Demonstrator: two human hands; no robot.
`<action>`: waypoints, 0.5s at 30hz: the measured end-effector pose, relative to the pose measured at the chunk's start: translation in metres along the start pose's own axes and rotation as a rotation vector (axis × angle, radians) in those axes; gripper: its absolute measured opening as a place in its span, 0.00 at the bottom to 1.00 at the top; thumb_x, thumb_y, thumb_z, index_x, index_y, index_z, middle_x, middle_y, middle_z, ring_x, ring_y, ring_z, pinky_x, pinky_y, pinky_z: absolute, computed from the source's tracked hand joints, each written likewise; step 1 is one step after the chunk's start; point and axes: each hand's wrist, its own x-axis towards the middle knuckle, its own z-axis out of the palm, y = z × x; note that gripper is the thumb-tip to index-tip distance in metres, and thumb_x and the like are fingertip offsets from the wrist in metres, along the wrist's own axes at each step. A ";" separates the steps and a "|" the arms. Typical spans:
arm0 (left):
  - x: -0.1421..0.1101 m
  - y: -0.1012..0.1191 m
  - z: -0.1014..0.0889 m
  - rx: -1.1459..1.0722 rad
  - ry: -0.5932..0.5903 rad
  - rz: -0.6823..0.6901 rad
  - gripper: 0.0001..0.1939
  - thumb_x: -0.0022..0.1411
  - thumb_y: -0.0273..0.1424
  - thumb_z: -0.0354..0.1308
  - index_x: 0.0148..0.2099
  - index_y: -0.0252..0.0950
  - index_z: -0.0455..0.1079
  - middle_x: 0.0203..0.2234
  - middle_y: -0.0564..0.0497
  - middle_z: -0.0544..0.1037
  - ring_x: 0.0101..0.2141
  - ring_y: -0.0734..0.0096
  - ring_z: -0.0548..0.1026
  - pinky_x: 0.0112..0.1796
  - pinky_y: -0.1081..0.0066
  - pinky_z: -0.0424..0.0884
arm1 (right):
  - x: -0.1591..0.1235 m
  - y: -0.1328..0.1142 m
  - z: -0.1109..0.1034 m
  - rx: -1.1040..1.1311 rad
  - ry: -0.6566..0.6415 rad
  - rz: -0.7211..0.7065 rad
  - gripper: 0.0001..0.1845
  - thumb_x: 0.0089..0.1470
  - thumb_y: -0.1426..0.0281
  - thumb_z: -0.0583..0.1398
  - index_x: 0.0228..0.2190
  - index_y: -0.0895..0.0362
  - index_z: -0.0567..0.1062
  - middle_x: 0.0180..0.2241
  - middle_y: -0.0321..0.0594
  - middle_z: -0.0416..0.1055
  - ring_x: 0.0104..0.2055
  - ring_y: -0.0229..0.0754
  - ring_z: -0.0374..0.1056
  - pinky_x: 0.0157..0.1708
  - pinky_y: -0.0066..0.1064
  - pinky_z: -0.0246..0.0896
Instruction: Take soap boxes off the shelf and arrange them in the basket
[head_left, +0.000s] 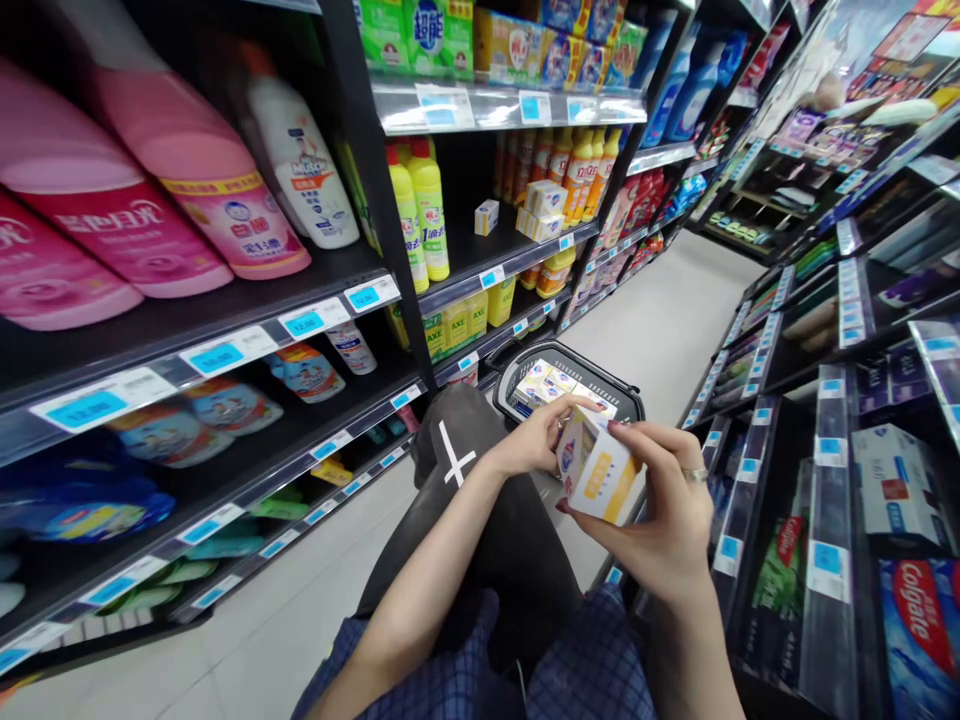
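Observation:
Between my two hands is a small white-and-yellow soap box (604, 475), tilted, with a blue emblem on one side. My right hand (667, 500) pinches it from the right, thumb below and fingers on the top edge. On its far left side, my left hand (536, 437) has its fingers curled against the box; their tips are partly hidden. Just beyond my hands, a dark shopping basket (626, 385) sits on the floor with several similar soap boxes (547, 378) inside. More of these boxes (541, 205) are stacked on the shelf ahead, and a single box (486, 217) stands apart there.
Yellow bottles (429, 210) and orange bottles (581, 175) flank the shelf boxes. Large pink bottles (202, 180) fill the left shelf (247, 345). Toothpaste racks (829, 480) line the right. A pale tiled floor (637, 300) runs between, and my bent knee (465, 430) is near the basket.

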 end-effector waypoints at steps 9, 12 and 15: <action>-0.001 0.006 -0.006 0.045 0.027 0.052 0.38 0.33 0.22 0.74 0.49 0.37 0.65 0.46 0.47 0.72 0.48 0.62 0.73 0.48 0.69 0.67 | -0.005 0.013 0.000 0.166 0.018 0.089 0.38 0.40 0.68 0.72 0.53 0.48 0.68 0.46 0.44 0.65 0.50 0.51 0.66 0.47 0.44 0.68; -0.002 0.016 -0.006 0.080 0.076 0.100 0.42 0.28 0.28 0.77 0.48 0.37 0.63 0.45 0.46 0.72 0.49 0.58 0.73 0.50 0.66 0.67 | -0.012 0.033 -0.004 0.372 0.065 0.193 0.35 0.40 0.70 0.71 0.51 0.49 0.69 0.48 0.44 0.66 0.52 0.51 0.66 0.47 0.44 0.68; -0.003 0.023 0.003 0.112 0.117 0.220 0.44 0.28 0.34 0.78 0.49 0.37 0.64 0.45 0.45 0.72 0.48 0.57 0.73 0.48 0.65 0.69 | -0.020 0.057 -0.008 0.576 0.090 0.291 0.33 0.39 0.68 0.72 0.49 0.51 0.71 0.48 0.45 0.68 0.53 0.52 0.67 0.49 0.43 0.66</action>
